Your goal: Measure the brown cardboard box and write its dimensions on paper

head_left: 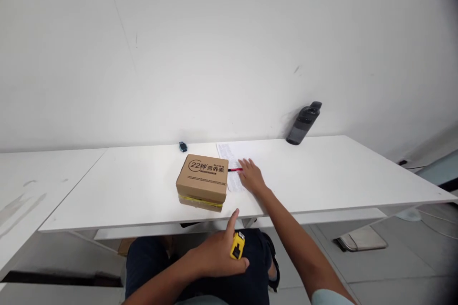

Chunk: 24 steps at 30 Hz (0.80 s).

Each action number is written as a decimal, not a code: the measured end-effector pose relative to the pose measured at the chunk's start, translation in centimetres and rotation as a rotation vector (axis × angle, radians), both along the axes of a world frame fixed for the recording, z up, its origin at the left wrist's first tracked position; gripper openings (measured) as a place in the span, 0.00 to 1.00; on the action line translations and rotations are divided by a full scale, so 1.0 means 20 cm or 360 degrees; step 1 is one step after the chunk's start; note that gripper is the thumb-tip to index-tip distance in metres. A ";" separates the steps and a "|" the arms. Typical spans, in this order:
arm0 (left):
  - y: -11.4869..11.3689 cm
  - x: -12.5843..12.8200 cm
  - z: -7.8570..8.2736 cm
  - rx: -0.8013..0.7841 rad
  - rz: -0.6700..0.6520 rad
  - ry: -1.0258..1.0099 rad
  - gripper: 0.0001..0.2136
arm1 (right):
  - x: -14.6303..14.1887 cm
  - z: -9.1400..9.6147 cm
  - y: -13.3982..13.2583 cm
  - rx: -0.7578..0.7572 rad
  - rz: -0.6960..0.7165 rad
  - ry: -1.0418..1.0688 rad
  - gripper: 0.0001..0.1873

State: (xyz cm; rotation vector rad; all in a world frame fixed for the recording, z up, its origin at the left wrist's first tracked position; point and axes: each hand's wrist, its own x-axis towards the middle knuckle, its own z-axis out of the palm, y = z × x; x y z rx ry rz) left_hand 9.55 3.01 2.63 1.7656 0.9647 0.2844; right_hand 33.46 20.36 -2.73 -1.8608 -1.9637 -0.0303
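Note:
My left hand (218,253) hovers below the table's front edge, above my lap, closed around a small yellow and black tape measure (236,246) with the thumb raised. My right hand (251,175) reaches out over the white table (322,176), fingers stretched flat on a printed paper sheet (229,155). Its fingertips touch a red pen (234,169) that lies on the paper. A brown cardboard box (202,181) with black print and yellow tape on its front sits just left of the right hand.
A dark bottle (304,123) leans against the white wall at the back of the table. A small dark blue object (182,146) lies behind the box. A second white table (32,186) adjoins on the left. Grey floor shows to the right.

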 end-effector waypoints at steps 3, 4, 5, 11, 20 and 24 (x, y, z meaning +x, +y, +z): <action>0.06 0.01 -0.06 -0.0188 0.0072 -0.0094 0.51 | -0.07 -0.10 0.00 -0.0035 -0.0063 -0.0023 0.22; 0.08 -0.01 -0.07 -0.0237 0.0129 -0.0145 0.51 | -0.08 -0.13 -0.02 -0.0024 -0.0083 -0.0023 0.22; 0.08 -0.04 -0.09 -0.0266 0.0204 -0.0203 0.51 | -0.09 -0.14 -0.04 -0.0011 -0.0099 -0.0021 0.22; 0.00 -0.34 -0.07 -0.0351 0.0612 -0.0433 0.50 | -0.08 -0.11 -0.07 0.0052 -0.0072 -0.0006 0.17; -0.05 -0.35 -0.02 0.0084 0.0652 -0.0165 0.48 | -0.21 -0.10 -0.12 0.0018 -0.0148 0.0000 0.13; 0.05 -0.23 -0.05 0.0211 0.0280 0.0278 0.50 | -0.32 -0.11 -0.21 0.0037 -0.0138 -0.0013 0.12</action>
